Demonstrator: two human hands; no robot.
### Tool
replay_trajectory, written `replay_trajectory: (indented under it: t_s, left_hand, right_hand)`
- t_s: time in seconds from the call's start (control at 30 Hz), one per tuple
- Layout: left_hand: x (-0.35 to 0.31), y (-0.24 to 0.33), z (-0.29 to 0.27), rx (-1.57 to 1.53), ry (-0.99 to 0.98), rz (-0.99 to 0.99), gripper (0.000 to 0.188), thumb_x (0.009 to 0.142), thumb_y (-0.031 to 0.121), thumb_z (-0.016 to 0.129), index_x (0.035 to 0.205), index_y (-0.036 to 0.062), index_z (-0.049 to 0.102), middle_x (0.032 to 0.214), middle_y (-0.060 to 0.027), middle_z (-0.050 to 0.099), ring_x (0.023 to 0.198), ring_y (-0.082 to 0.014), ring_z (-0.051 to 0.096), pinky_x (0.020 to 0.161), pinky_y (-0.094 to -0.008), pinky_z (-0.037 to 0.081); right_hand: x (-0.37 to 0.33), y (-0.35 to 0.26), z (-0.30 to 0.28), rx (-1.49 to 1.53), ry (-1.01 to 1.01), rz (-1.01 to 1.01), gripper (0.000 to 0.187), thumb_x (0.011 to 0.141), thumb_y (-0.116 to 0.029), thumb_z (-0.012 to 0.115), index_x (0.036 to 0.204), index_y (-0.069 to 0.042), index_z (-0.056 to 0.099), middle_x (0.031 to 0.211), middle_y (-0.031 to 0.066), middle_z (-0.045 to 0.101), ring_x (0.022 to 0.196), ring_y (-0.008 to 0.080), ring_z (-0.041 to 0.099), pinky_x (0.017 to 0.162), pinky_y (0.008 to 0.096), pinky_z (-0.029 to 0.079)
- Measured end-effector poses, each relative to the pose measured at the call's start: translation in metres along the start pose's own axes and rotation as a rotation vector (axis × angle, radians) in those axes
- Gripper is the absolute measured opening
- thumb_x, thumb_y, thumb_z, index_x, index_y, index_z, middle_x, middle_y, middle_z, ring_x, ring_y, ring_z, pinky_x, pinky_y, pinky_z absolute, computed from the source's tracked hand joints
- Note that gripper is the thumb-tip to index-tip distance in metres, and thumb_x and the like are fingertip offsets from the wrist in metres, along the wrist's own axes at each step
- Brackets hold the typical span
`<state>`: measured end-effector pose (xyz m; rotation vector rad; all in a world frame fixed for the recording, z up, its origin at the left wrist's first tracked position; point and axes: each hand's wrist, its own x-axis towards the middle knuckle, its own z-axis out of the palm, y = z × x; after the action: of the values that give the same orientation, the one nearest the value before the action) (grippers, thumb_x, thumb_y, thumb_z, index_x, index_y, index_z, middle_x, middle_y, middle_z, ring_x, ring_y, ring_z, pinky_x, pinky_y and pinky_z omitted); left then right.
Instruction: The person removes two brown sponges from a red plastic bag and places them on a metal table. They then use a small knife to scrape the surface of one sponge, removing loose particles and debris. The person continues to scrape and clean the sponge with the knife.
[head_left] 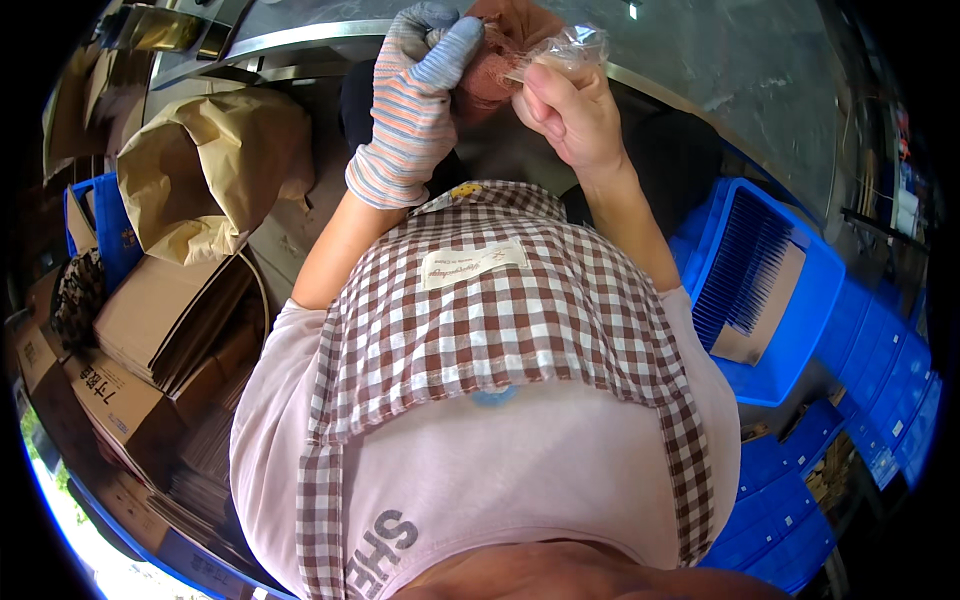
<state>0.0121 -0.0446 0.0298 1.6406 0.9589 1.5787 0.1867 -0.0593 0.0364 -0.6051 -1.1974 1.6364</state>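
Note:
My left hand (415,110), in a striped knit glove with blue fingertips, is closed on a reddish-brown mesh-like cloth (490,78) at the top of the view. Bare and closed, my right hand (578,118) pinches a crinkled piece of clear plastic (578,48) between thumb and fingers. The plastic lies against the right side of the cloth. Both hands are raised close together by the edge of a grey metal table (710,55). The cloth's upper part runs out of the picture, and whether it is joined to the plastic I cannot tell.
A crumpled tan paper bag (215,165) stands at my left, above stacked flat cardboard (165,320) and boxes (125,400). On my right is a blue plastic bin (800,330) holding a dark bristled or combed piece (745,265). More blue crates (880,370) lie beyond it.

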Motion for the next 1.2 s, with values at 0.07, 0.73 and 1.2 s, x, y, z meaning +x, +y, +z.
replay_trajectory:
  t_s: [0.07, 0.73, 1.2]
  left_hand:
    - [0.001, -0.002, -0.003, -0.898, 0.150, -0.617, 0.014, 0.094, 0.012, 0.064, 0.107, 0.0072, 0.061, 0.102, -0.0041, 0.065, 0.095, -0.0178, 0.066, 0.088, -0.0324, 0.053]
    - [0.017, -0.019, -0.060, -1.223, 0.190, -0.585, 0.025, 0.093, 0.025, 0.064, 0.112, 0.0079, 0.063, 0.118, -0.0120, 0.066, 0.111, -0.0288, 0.061, 0.101, -0.0481, 0.048]
    - [0.002, 0.009, -0.066, -0.453, -0.159, -0.291, 0.021, 0.092, 0.003, 0.062, 0.112, 0.0054, 0.061, 0.114, -0.0035, 0.063, 0.111, -0.0137, 0.057, 0.101, -0.0298, 0.042]
  right_hand:
    - [0.002, 0.009, -0.005, 0.179, -0.074, -0.094, 0.040, 0.098, -0.013, 0.047, 0.058, -0.011, 0.042, 0.048, -0.0047, 0.037, 0.042, 0.0068, 0.029, 0.045, 0.0263, 0.023]
    - [-0.006, -0.031, -0.049, -0.399, 0.145, -0.185, 0.025, 0.093, 0.001, 0.049, 0.115, 0.001, 0.062, 0.110, 0.0143, 0.066, 0.099, 0.0203, 0.065, 0.077, 0.0285, 0.053]
    - [0.032, -0.047, 0.015, -0.551, 0.059, 0.004, 0.012, 0.095, -0.012, 0.060, 0.097, 0.000, 0.063, 0.078, 0.0035, 0.063, 0.069, 0.0082, 0.061, 0.061, 0.0240, 0.049]
